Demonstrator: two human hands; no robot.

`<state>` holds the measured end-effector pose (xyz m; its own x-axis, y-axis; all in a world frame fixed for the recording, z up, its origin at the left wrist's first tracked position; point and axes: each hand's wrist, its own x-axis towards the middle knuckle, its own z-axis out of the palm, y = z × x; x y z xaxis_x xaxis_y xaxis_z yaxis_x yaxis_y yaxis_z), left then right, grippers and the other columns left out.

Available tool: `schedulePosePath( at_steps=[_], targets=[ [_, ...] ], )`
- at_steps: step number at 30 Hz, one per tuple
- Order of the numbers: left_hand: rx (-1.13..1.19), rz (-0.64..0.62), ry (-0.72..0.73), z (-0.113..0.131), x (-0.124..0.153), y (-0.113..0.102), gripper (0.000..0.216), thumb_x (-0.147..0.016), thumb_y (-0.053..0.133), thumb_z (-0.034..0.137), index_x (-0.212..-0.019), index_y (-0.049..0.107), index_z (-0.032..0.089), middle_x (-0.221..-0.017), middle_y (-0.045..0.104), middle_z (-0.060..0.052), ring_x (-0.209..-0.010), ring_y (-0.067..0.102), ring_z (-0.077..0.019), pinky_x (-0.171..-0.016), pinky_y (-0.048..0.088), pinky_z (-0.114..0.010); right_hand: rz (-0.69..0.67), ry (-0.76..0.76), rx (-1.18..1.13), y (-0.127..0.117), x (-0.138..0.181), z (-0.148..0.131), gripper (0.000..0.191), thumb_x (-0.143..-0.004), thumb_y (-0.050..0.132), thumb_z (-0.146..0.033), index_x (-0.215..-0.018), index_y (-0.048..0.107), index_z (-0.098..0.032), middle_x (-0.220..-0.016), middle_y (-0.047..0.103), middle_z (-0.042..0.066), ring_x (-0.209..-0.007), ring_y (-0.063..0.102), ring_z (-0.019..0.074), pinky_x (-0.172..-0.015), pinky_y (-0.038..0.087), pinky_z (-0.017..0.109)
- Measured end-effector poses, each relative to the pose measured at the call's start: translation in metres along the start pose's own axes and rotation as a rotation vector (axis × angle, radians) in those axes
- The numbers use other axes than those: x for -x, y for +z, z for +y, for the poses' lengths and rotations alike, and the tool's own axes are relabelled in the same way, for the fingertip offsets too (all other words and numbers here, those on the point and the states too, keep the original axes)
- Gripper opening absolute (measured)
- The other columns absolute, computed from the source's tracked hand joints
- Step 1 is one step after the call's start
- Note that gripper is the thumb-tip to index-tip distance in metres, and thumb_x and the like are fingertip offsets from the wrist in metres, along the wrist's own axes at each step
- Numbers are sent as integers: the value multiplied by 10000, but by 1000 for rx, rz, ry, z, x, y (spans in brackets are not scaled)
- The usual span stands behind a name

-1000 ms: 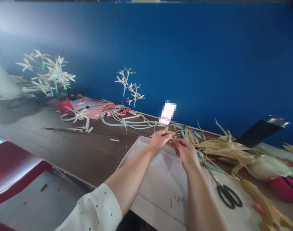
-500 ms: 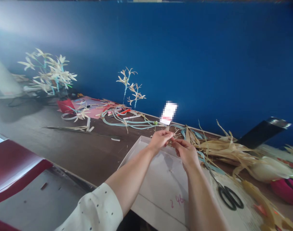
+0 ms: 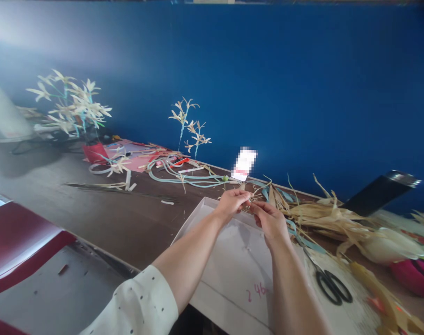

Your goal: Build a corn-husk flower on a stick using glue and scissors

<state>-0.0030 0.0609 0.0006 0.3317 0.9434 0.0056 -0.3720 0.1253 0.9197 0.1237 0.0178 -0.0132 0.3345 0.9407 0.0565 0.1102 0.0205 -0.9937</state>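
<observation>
My left hand (image 3: 234, 203) and my right hand (image 3: 268, 217) meet above the far edge of a white box lid (image 3: 233, 260). Both are closed in a pinch, fingertips almost touching. Between them runs a thin pale strip (image 3: 262, 184), its free end sticking up to the right; its lower part is hidden by my fingers. Dried corn husks (image 3: 313, 214) lie in a heap to the right of my right hand. Black-handled scissors (image 3: 333, 286) rest on papers beside my right forearm.
A lit phone (image 3: 244, 165) leans against the blue wall. Pale blue tubing (image 3: 184, 179) curls on the table. Husk flowers (image 3: 76, 104) stand at the left, with two more flower stems (image 3: 194, 135) at the wall. A dark cylinder (image 3: 379, 193) tilts at the right.
The pale strip's end now shows above and to the right of my fingers. My right fingertips have shifted slightly; both arms stay nearly where they were.
</observation>
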Motion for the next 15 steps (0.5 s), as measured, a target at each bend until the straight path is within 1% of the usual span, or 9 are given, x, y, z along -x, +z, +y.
schedulePosePath(
  at_steps=[5,8,15],
  targets=[
    [-26,8,3,-1,-1,-1,263,-707,666,310,-859,680,95,-582,546,8,-394,317,-16,-414,192,-192,6,-22,-21,1,1,-1,358,-602,750,-483,-801,706,-189,-540,532,-24,-454,375,84,-424,248,234],
    [-50,14,6,-1,-1,-1,273,-712,665,316,-872,683,94,-583,547,8,-400,319,-18,-419,200,-193,9,-10,-30,2,3,-4,361,-586,763,-478,-782,701,-181,-542,530,-22,-450,370,78,-416,240,227],
    [-68,-2,18,-5,-2,-1,260,-718,659,300,-889,684,106,-586,549,15,-410,319,-17,-423,197,-191,20,24,-50,4,3,-5,340,-555,781,-449,-742,694,-179,-486,474,-40,-438,358,79,-410,230,224]
  ],
)
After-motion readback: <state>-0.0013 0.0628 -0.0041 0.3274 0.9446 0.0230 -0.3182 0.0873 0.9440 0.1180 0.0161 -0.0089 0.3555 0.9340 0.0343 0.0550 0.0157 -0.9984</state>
